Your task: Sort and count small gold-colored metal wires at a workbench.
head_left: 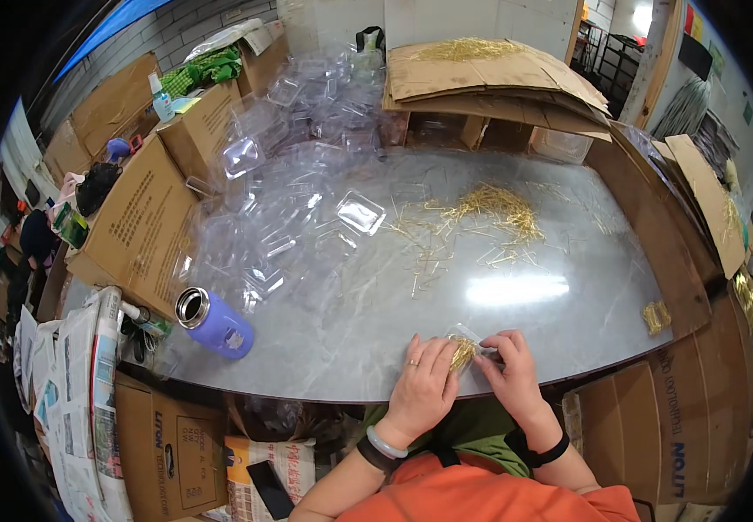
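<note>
At the table's near edge, a small clear plastic box (470, 331) holds a bundle of gold wire pieces (461, 353). My left hand (424, 384) grips it from the left, fingers curled over its side and partly covering the wires. From the right, the thumb and fingers of my right hand (514, 372) pinch together at the box's edge. Farther back on the tabletop lies a loose heap of gold wire pieces (502, 213), with strays scattered left and toward me. The exact shape of the wires in the box is too small to make out.
Many empty clear plastic boxes (281, 226) pile up over the table's left side. An uncapped purple bottle (228, 335) stands near the front left edge. A small gold wire bundle (655, 317) lies at the right edge. Cardboard sheets (481, 78) form a shelf at the back.
</note>
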{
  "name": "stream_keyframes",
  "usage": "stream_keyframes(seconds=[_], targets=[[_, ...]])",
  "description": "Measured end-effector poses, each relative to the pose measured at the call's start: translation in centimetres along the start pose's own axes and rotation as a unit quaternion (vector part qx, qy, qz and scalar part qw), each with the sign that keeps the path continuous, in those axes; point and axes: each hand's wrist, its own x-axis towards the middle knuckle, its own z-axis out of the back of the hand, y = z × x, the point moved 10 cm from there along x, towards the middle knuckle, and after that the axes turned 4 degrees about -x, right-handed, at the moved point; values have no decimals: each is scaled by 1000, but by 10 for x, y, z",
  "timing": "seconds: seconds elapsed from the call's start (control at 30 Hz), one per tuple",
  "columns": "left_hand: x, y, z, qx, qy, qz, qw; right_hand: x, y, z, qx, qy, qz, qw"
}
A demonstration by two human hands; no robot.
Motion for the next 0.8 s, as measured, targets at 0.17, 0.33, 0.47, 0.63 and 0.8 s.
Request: stream_keyframes(seconds=[0.17,0.33,0.47,0.63,0.8], targets=[[-2,-1,-8,44,29,-8,999,-1,-2,-7,-34,-16,11,999],[-3,-1,-7,69,2,-11,998,-11,13,-10,-62,-12,35,997],[-4,1,-5,32,-13,-7,999,-4,26,-18,-147,64,115,980],[-6,10,10,-95,-20,18,995,-11,23,-26,-114,104,153,976],[-11,39,12,-317,-37,102,942,-9,52,-43,-189,122,194,955]])
